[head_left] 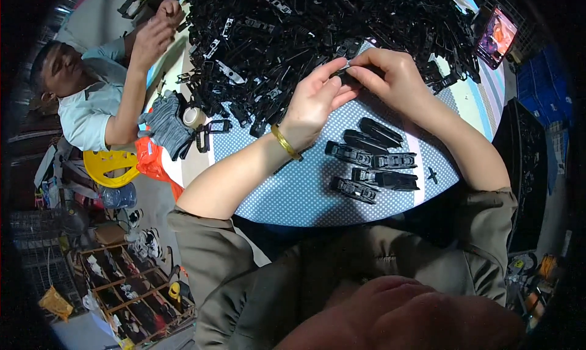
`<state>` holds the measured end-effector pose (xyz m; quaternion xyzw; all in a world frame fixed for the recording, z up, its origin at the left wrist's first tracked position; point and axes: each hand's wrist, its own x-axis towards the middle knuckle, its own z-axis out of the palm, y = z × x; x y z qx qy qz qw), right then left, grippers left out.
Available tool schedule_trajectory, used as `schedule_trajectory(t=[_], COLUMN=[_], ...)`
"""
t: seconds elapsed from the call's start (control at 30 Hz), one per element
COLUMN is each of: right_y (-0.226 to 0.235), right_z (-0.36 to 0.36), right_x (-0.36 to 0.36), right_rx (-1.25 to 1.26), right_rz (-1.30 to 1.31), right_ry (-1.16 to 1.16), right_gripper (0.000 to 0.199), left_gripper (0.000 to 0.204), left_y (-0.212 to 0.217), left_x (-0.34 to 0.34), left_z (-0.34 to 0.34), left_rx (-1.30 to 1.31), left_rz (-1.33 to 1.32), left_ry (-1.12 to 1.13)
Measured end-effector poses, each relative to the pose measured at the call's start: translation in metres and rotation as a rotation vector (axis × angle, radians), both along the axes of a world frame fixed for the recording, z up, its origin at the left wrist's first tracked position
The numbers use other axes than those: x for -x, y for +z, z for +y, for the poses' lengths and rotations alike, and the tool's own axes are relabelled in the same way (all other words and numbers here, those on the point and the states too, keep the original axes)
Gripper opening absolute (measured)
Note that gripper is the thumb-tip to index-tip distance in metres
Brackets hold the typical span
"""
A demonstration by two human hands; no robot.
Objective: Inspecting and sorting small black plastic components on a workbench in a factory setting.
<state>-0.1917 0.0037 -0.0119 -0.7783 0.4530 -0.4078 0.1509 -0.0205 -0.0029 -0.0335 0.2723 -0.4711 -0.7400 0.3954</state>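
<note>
My left hand (317, 97), with a gold bracelet on its wrist, and my right hand (394, 75) meet at the near edge of a big heap of black plastic parts (293, 39). Fingertips of both are pinched together on something small and dark, mostly hidden by the fingers and lost against the heap. Nearer to me, several long black plastic pieces (397, 161) lie grouped on the blue dotted tabletop (274, 194). To their right is a small black cross-shaped part (432, 175).
A co-worker (91, 100) sits at the left, hands raised by the table edge. A grey cloth (168, 124), a tape roll (194, 117) and an orange bag (152, 161) are on that side. A lit phone (497, 37) stands at the far right.
</note>
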Motion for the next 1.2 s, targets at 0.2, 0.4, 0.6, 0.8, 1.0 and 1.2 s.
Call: schedule_trajectory(t=[0.2,0.4,0.6,0.8,1.0,1.2], right_y=[-0.004,-0.01,-0.005,0.009,0.012,0.031], right_z=[0.0,-0.002,0.0,-0.001,0.006,-0.018], right_x=[-0.004,-0.007,-0.007,0.01,0.014,0.061], right_rx=[0.193,0.208,-0.317,-0.731,-0.501,-0.188], right_rz=[0.098,0.044,-0.296,-0.582,-0.374,0.009], right_ry=[-0.056,-0.079,-0.013,0.284,0.336,-0.081], right_gripper=[0.015,0.018,0.021,0.029,0.028,0.035], left_gripper=[0.037,0.044,0.044,0.048,0.046,0.041], left_y=[-0.001,0.003,0.018,0.019,0.02,0.018], left_x=[-0.001,-0.001,-0.002,-0.008,-0.02,-0.002], left_z=[-0.001,-0.001,-0.002,-0.004,-0.011,0.009], left_rx=[-0.002,-0.013,0.061,0.043,0.071,0.459], left_rz=[0.08,0.122,0.046,0.024,0.119,-0.33], left_ry=[-0.027,-0.116,-0.127,-0.032,-0.265,-0.199])
